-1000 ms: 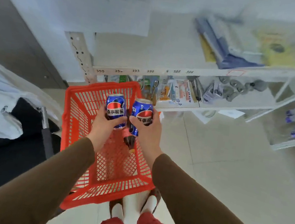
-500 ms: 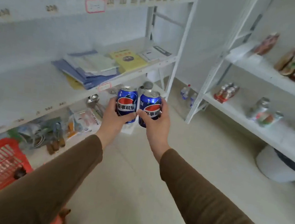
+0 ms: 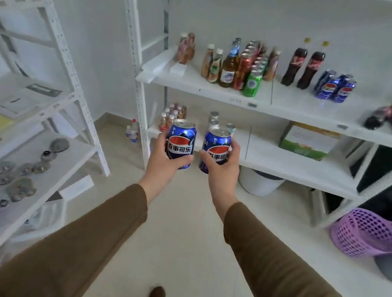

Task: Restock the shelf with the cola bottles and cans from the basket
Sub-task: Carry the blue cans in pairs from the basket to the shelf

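Note:
My left hand (image 3: 163, 166) grips an upright blue cola can (image 3: 181, 138). My right hand (image 3: 223, 171) grips a second blue cola can (image 3: 216, 146) beside it. Both are held out at mid-height over the floor, in front of the white drinks shelf (image 3: 295, 112). On that shelf stand a cluster of the same blue cola cans (image 3: 335, 87) and two dark cola bottles (image 3: 303, 66) to their left. The red basket is out of view.
Mixed drink bottles and cans (image 3: 236, 66) fill the shelf's left part. A lower shelf (image 3: 295, 167) carries small bottles and a green-white box (image 3: 307, 142). A purple basket (image 3: 364, 232) and white bucket (image 3: 259, 183) sit on the floor. A white rack (image 3: 26, 144) stands at left.
The view has swung right from the red basket and the left rack to the drinks shelf. Both hands have kept their cans and carried them toward that shelf, now slightly further apart.

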Demonstrator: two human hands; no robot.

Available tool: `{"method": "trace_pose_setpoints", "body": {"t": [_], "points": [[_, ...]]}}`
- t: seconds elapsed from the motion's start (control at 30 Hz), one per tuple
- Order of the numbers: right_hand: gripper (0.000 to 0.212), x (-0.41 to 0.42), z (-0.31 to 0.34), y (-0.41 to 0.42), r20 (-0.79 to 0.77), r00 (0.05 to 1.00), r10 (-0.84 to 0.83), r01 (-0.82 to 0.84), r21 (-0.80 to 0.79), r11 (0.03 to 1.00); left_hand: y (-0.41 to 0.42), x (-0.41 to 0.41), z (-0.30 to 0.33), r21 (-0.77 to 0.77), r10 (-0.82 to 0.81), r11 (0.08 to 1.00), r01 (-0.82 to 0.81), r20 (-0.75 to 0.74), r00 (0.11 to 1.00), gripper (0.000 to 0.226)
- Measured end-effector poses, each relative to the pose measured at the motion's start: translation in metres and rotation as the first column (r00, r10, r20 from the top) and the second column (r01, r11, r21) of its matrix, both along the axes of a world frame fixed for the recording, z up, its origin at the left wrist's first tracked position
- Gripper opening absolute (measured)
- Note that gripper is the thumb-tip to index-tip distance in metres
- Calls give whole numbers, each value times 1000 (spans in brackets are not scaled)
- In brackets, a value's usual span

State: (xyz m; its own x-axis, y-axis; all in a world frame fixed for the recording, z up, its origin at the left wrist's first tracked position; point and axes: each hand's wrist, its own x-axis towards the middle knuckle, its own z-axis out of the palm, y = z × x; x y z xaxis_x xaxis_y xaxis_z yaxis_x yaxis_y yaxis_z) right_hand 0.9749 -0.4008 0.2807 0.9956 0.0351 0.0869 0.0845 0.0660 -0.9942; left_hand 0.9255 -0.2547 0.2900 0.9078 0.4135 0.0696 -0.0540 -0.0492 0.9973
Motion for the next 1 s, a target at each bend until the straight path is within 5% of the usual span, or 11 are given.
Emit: {"method": "trace_pose_setpoints", "body": {"t": [0.6,1.0], "points": [[59,360,0,-214,-39,905,-425,415,-150,897,-201,436,-12,17,-390,920,391,-25,920,63],[69,574,-24,-391,-61,918,-392,356,-305,883,-373,629,-42,119,-303,941,316,-115,946,75]]}}
